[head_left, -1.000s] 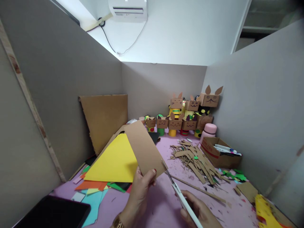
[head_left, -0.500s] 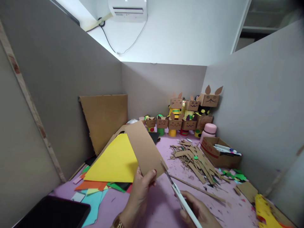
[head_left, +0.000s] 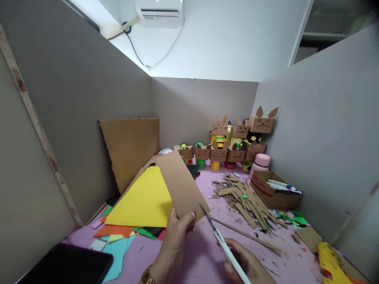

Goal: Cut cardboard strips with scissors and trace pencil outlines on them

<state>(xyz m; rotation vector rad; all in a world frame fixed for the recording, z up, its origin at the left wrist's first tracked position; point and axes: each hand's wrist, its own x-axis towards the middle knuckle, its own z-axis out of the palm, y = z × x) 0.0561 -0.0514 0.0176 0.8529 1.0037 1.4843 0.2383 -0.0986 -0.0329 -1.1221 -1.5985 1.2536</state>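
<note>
My left hand (head_left: 174, 240) pinches the near corner of a brown cardboard sheet (head_left: 180, 181), thumb on top, and holds it tilted up over the pink table (head_left: 204, 252). My right hand (head_left: 248, 266) grips white-handled scissors (head_left: 220, 238). Their blades point up and away and meet the sheet's lower right edge. A yellow paper sheet (head_left: 145, 201) lies just left of the cardboard on a pile of coloured paper (head_left: 118, 234).
A heap of cardboard strips (head_left: 245, 199) lies right of centre. Behind it stand a cardboard box with markers (head_left: 274, 189), a pink bottle (head_left: 260, 162) and several cardboard animal figures (head_left: 233, 140). A cardboard panel (head_left: 130, 148) leans on the left wall. A dark tablet (head_left: 65, 264) lies at the near left.
The scissors' tip has crept slightly up and left along the cardboard's edge. Both hands otherwise hold their places.
</note>
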